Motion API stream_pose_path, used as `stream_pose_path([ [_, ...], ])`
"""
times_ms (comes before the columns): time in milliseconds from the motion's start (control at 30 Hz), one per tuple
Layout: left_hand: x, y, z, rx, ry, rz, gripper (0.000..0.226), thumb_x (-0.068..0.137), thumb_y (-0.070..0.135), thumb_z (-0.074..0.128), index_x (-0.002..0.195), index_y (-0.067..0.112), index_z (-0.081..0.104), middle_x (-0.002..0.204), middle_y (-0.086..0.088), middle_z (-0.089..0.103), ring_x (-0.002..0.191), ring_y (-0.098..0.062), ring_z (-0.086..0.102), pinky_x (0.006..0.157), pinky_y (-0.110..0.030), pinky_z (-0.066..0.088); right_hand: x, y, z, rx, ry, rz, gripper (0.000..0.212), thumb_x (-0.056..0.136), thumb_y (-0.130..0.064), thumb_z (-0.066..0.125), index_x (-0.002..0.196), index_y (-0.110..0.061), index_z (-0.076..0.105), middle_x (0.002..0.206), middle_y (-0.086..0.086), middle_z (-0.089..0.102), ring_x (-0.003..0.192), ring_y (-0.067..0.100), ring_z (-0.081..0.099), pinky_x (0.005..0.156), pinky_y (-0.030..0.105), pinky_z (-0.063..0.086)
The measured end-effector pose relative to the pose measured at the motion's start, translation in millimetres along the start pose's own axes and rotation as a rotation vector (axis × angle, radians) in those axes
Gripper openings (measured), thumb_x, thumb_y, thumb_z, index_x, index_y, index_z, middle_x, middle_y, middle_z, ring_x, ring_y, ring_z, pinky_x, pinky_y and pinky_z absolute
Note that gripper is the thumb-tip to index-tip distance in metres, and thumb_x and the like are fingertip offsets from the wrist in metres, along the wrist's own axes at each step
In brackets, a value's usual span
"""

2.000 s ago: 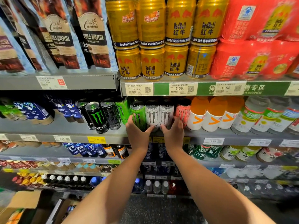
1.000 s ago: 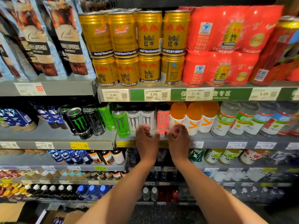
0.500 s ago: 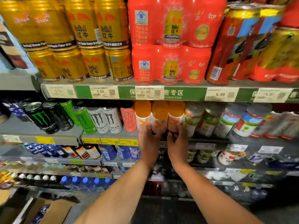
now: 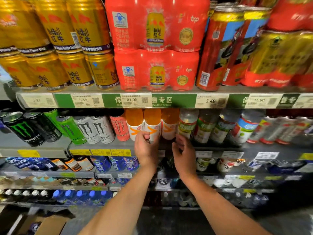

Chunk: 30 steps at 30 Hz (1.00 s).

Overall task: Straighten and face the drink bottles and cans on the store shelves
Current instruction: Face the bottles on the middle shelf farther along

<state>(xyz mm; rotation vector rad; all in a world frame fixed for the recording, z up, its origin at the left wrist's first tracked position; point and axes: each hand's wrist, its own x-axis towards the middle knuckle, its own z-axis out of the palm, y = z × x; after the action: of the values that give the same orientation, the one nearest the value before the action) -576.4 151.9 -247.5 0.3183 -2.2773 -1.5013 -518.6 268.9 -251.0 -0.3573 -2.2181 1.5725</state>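
Three orange drink bottles (image 4: 152,122) with white labels stand side by side on the middle shelf (image 4: 50,148). My left hand (image 4: 146,150) is just in front of the left two, fingers curled and apart, its fingertips at the foot of the middle bottle. My right hand (image 4: 183,154) hovers in front of the right orange bottle (image 4: 170,124) and the neighbouring clear bottle (image 4: 187,126), fingers loosely spread, holding nothing. Monster cans (image 4: 94,128) in black, green, white and red line the shelf to the left.
Gold Red Bull cans (image 4: 74,48) and red multipacks (image 4: 155,44) fill the shelf above, behind a green price strip (image 4: 174,100). Clear labelled bottles (image 4: 237,128) run to the right. Lower shelves hold blue bottles (image 4: 116,163). A cardboard box (image 4: 50,224) sits on the floor at lower left.
Both hands moved rightward along the middle shelf, from the white Monster cans past the red can to the orange bottles. They have now drawn slightly back from the orange bottles and opened.
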Motion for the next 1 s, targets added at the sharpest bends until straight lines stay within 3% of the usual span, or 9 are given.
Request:
stream_pose_path([
  [100, -14, 5, 5, -0.189, -0.035, 0.126, 0.023, 0.079, 0.030, 0.078, 0.086, 0.022, 0.058, 0.081, 0.000, 0.062, 0.073, -0.020, 0.060, 0.066, -0.028, 0.045, 0, 2, -14, 0.002, 0.096, 0.031, 0.028, 0.096, -0.015, 0.062, 0.124, -0.018, 0.060, 0.110, -0.008, 0.066, 0.098, -0.001, 0.062, 0.085, 0.021, 0.051],
  [200, -22, 19, 12, -0.102, -0.146, 0.109, 0.024, 0.077, 0.047, 0.073, 0.086, 0.038, 0.052, 0.088, 0.006, 0.067, 0.080, -0.018, 0.065, 0.069, -0.034, 0.050, 1, 4, -27, 0.031, 0.221, 0.045, 0.023, 0.097, -0.015, 0.061, 0.118, -0.023, 0.061, 0.107, -0.007, 0.067, 0.095, 0.007, 0.064, 0.079, 0.025, 0.052],
  [300, -30, 29, 23, -0.067, -0.286, 0.143, 0.051, 0.073, 0.055, 0.069, 0.114, 0.026, 0.060, 0.111, 0.000, 0.070, 0.101, -0.024, 0.066, 0.082, -0.040, 0.053, 5, 6, -40, 0.002, 0.359, 0.052, 0.031, 0.095, -0.014, 0.062, 0.125, -0.018, 0.059, 0.108, -0.008, 0.061, 0.099, 0.017, 0.062, 0.076, 0.023, 0.048],
  [367, -37, 36, 29, -0.055, -0.347, 0.120, 0.061, 0.073, 0.048, 0.077, 0.125, 0.025, 0.055, 0.119, 0.001, 0.068, 0.108, -0.023, 0.064, 0.087, -0.041, 0.053, 8, 10, -50, -0.075, 0.399, 0.053, 0.040, 0.093, -0.011, 0.062, 0.132, -0.014, 0.056, 0.121, 0.001, 0.059, 0.107, 0.022, 0.061, 0.084, 0.031, 0.050],
  [467, -49, 42, 37, -0.071, -0.382, 0.144, 0.063, 0.074, 0.038, 0.081, 0.128, 0.029, 0.051, 0.121, 0.006, 0.064, 0.108, -0.019, 0.063, 0.088, -0.042, 0.054, 12, 14, -63, -0.052, 0.353, 0.047, 0.048, 0.092, -0.012, 0.060, 0.139, -0.017, 0.050, 0.136, 0.005, 0.051, 0.116, 0.026, 0.060, 0.093, 0.047, 0.053],
  [600, -55, 49, 51, -0.154, -0.332, 0.122, 0.048, 0.076, 0.019, 0.081, 0.115, 0.024, 0.054, 0.111, 0.001, 0.066, 0.098, -0.020, 0.064, 0.079, -0.041, 0.055, 24, 21, -77, -0.069, 0.270, 0.013, 0.052, 0.094, -0.017, 0.060, 0.144, -0.016, 0.045, 0.142, 0.005, 0.049, 0.129, 0.025, 0.053, 0.103, 0.050, 0.048],
  [700, -56, 56, 60, -0.113, -0.285, 0.072, 0.051, 0.077, 0.015, 0.083, 0.119, 0.023, 0.054, 0.105, 0.007, 0.062, 0.094, -0.011, 0.058, 0.074, -0.008, 0.041, 30, 25, -85, -0.070, 0.203, -0.009, 0.053, 0.096, -0.022, 0.060, 0.146, -0.015, 0.043, 0.143, 0.006, 0.049, 0.131, 0.023, 0.051, 0.104, 0.049, 0.048],
  [867, -63, 63, 74, -0.033, -0.162, 0.039, 0.055, 0.075, 0.024, 0.087, 0.119, 0.028, 0.055, 0.096, 0.010, 0.061, 0.086, -0.011, 0.058, 0.075, -0.020, 0.044, 34, 36, -91, -0.080, 0.103, 0.000, 0.060, 0.093, -0.013, 0.061, 0.149, -0.014, 0.039, 0.150, 0.010, 0.044, 0.133, 0.030, 0.051, 0.103, 0.052, 0.047],
  [1000, -70, 66, 79, -0.005, -0.103, 0.064, 0.047, 0.076, 0.024, 0.085, 0.112, 0.027, 0.054, 0.092, 0.007, 0.062, 0.084, -0.014, 0.060, 0.074, -0.028, 0.049, 43, 34, -98, 0.022, 0.031, -0.019, 0.055, 0.088, -0.002, 0.055, 0.141, -0.012, 0.049, 0.136, 0.010, 0.054, 0.125, 0.026, 0.055, 0.101, 0.050, 0.048],
])
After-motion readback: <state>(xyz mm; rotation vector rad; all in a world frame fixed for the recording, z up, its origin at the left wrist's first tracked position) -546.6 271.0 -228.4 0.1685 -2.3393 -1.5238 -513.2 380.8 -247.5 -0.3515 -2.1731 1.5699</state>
